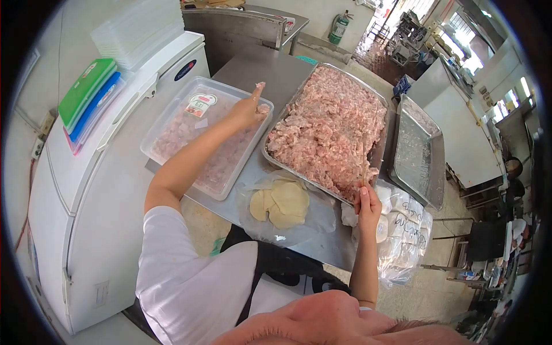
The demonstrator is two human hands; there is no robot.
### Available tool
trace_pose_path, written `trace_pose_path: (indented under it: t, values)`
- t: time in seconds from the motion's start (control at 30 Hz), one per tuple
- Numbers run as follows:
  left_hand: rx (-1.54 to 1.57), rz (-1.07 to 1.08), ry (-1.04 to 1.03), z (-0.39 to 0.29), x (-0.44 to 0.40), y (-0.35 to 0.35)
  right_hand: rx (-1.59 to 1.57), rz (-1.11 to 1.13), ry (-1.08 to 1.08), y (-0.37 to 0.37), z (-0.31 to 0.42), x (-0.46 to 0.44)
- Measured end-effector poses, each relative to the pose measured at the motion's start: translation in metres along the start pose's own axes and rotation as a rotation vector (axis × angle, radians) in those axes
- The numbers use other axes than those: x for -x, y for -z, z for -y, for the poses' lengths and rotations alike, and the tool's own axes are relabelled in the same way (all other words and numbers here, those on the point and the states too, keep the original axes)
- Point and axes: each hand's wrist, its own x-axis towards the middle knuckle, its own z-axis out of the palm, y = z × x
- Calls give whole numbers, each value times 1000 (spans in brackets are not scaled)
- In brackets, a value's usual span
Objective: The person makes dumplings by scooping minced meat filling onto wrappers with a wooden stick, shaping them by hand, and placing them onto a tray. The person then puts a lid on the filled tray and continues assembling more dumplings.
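My left hand (248, 110) is over the right edge of a clear plastic container (230, 183), its index finger stretched out with a bit of pale stuff on the tip. Pinkish pieces show in the container. In my right hand (367, 201) is a thin stick (364, 167), pinched at the near right corner of a metal tray (310, 183). The stick's upper part lies against the ground meat (328, 126) heaped in that tray. Round pale dough wrappers (282, 203) rest on a plastic sheet (319, 218) between me and the tray.
Wrapped packages (405, 230) lie at the right, below a second metal tray (415, 152) with little residue. A white freezer (109, 190) stands on the left, bearing green and blue lids (89, 92). A fire extinguisher (339, 27) is at the back.
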Motion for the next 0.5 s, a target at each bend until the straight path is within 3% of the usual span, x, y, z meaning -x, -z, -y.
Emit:
trace_pose_path:
  t: [0.1, 0.2, 0.3, 0.37, 0.5]
  values:
    - [8, -7, 10, -2, -6, -5, -44, -18, -53, -2, 3, 0]
    - [31, -117, -112, 3, -6, -9, -54, -22, -32, -2, 2, -1]
    - [141, 77, -98, 14, 3, 3, -27, -23, -48, -2, 2, -1]
    - [-107, -108, -412, 24, 12, 3, 43, 7, -52, -3, 2, -3]
    - [-375, 48, -403, -29, 28, 28, 82, 112, -68, -1, 4, -13]
